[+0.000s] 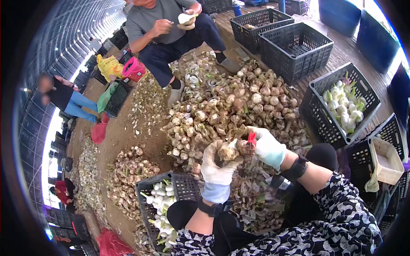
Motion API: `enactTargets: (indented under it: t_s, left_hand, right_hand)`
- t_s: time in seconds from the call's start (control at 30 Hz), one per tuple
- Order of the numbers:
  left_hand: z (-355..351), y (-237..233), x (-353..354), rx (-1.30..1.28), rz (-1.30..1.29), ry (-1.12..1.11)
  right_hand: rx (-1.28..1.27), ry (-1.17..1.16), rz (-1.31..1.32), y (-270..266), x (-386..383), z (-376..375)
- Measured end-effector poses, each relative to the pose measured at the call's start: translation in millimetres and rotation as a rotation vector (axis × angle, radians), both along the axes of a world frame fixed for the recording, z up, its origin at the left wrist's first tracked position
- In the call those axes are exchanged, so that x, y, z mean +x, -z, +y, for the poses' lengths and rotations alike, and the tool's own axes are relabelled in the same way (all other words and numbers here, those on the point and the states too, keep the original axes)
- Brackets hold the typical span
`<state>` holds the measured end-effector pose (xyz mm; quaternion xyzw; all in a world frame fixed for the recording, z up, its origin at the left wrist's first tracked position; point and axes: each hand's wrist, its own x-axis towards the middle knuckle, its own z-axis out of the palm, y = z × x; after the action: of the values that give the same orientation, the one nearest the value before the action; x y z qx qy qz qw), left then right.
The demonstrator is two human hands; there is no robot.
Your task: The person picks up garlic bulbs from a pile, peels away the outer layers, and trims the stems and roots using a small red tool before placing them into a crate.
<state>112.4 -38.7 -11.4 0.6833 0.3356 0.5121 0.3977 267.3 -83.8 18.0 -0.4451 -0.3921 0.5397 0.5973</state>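
Observation:
My left hand [218,168], in a whitish glove with a blue cuff, is closed round a garlic bulb [228,152] with brownish skin. My right hand [265,147], gloved in white with a pale green cuff, holds a small red-handled tool [252,139] close to the bulb's right side. A brown piece of garlic lies between the bulb and the red tool. Behind both hands spreads a large heap of unpeeled garlic [256,98]. Loose skins and leaves [260,192] lie below my hands.
A black crate [185,183] of white garlic stands left of my knees, another crate [316,98] at the right. Empty black crates [294,42] stand farther back. A co-worker [164,42] sits opposite, holding a white bulb. A white tray [386,160] is at the far right.

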Motion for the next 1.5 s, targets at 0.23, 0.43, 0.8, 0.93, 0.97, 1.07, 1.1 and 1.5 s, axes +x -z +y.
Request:
enactTargets:
  t_s: [0.23, 0.43, 0.8, 0.93, 0.97, 1.07, 1.1, 1.5]
  left_hand:
    - [6, -3, -2, 0.316, 0.168, -0.042]
    - [-2, -19, 1, 0.435, 0.283, -0.004]
    - [-7, -23, 8, -0.188, 0.006, 0.109]
    - [2, -26, 0, -0.794, -0.426, 0.347]
    - [3, -26, -2, -0.814, -0.458, 0.367]
    - [7, 6, 0, -0.696, -0.365, 0.331]
    - [5, 10, 5, -0.657, -0.293, 0.281]
    - [2, -19, -6, -0.984, -0.648, 0.566]
  right_hand:
    - [0.054, 0.049, -0.110, 40, 6, 17]
    - [-0.247, 0.015, -0.089, 3, 10, 7]
    - [0.077, 0.160, -0.166, 8, 1, 8]
    - [0.091, -0.040, -0.045, 27, 12, 10]
    - [0.018, -0.100, 0.068, 30, 18, 2]
    - [-0.067, -0.087, 0.001, 5, 11, 4]
    - [0.028, -0.062, 0.054, 8, 6, 10]
    - [0.170, -0.064, 0.254, 11, 13, -6]
